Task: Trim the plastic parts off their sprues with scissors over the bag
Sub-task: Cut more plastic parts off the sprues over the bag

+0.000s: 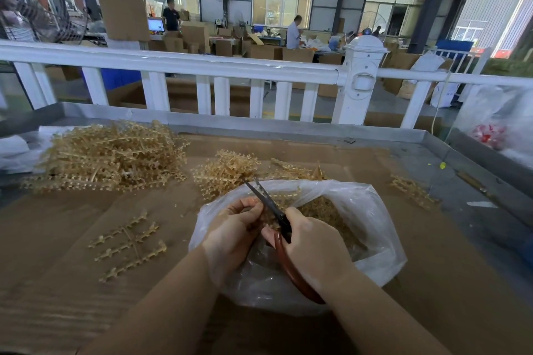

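While the left hand [235, 235] pinches a sprue [266, 217] over the bag [372, 210], right-hand [313, 249] fingers curl round the scissors [269, 203] — blades parted — so cut flush, letting parts drop inside.

A white railing [202, 66] runs behind the table's far edge; beyond it stand cardboard boxes [259, 50] and two people [294, 32].
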Motion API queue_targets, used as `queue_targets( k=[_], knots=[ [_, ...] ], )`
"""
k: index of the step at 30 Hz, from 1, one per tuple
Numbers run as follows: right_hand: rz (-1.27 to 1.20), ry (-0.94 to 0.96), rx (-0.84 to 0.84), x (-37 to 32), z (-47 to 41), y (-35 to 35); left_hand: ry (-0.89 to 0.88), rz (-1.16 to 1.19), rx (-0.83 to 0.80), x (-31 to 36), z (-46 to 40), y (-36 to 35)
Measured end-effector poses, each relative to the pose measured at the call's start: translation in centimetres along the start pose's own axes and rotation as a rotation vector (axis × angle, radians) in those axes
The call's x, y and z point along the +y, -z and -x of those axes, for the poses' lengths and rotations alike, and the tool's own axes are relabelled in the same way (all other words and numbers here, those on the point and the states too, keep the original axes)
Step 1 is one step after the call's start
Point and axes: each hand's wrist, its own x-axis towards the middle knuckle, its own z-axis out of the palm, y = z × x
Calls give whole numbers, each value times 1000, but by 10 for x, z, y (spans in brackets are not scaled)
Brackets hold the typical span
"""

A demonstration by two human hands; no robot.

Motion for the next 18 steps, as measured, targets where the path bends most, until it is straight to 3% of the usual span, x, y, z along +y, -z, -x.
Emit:
queue_targets(
  k=[14, 18],
  knots=[
    [98, -12, -35, -1, -3, -1, 30, 13, -7, 0, 1, 1],
    [13, -19, -1, -2, 0, 4, 37, 0, -7, 0, -1, 1]
  ],
)
